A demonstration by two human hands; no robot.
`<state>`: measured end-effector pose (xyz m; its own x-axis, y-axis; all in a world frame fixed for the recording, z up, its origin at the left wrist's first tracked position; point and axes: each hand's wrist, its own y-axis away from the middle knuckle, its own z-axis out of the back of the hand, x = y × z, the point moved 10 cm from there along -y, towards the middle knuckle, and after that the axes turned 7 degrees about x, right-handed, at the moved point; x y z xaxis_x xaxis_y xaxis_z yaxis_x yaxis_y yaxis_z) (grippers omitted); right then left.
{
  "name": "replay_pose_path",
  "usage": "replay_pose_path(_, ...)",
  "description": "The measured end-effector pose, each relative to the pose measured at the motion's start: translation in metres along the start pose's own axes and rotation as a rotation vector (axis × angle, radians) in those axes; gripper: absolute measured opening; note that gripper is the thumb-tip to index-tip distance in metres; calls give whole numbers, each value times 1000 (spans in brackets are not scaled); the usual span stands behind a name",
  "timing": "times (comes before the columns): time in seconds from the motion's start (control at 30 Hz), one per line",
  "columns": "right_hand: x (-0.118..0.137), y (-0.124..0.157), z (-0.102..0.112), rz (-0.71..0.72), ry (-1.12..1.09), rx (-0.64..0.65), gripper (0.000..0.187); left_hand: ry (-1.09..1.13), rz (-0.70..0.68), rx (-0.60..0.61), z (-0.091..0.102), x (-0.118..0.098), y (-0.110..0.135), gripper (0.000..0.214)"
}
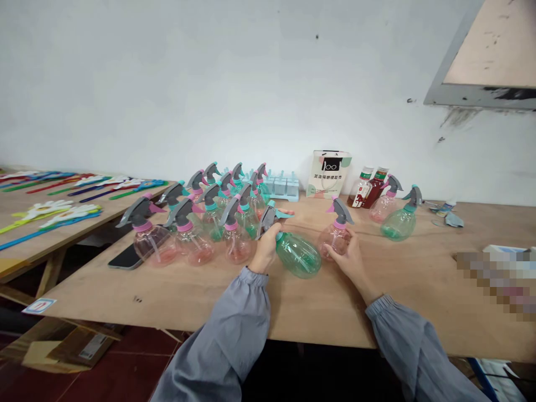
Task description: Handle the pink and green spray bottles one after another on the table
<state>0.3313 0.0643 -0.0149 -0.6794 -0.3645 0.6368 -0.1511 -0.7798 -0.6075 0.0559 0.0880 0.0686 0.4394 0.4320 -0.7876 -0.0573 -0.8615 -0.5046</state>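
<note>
My left hand (268, 245) is closed around the neck of a green spray bottle (299, 255), which tilts with its round base toward the right. My right hand (350, 258) grips the side of a pink spray bottle (334, 239) that stands upright, its grey and pink trigger head pointing left. Left of my hands, several pink and green spray bottles (195, 245) stand grouped in rows. Farther right are another pink spray bottle (382, 206) and a green spray bottle (397, 224).
A phone (125, 257) lies by the bottle group. Along the wall stand a light-blue rack (285, 187), a paper bag (329, 178) and two drink bottles (363, 190). Small clutter (450, 215) lies at the right. A second table (84, 223) holds colourful flower-shaped items (50, 209).
</note>
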Motion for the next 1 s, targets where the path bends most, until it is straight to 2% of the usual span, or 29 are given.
replay_pose_path(0.17, -1, 0, -1, -1, -10, 2, 89, -25, 63, -67, 8, 6, 6, 10)
replay_pose_path(0.4, 1, 0, 0, -37, -6, 21, 89, -32, 69, 150, -19, 4, 7, 11)
replay_pose_path(0.6, 1, 0, -1, -24, -31, 22, 88, -55, 78, -16, 2, 10, 7, 10)
replay_pose_path(0.8, 0, 1, -1, -19, -30, 8, 86, -125, 41, 73, -6, 2, 1, 16)
replay_pose_path(1.0, -2, 1, -1, -18, -24, 0, 88, -63, 49, 11, 3, 5, 6, 7)
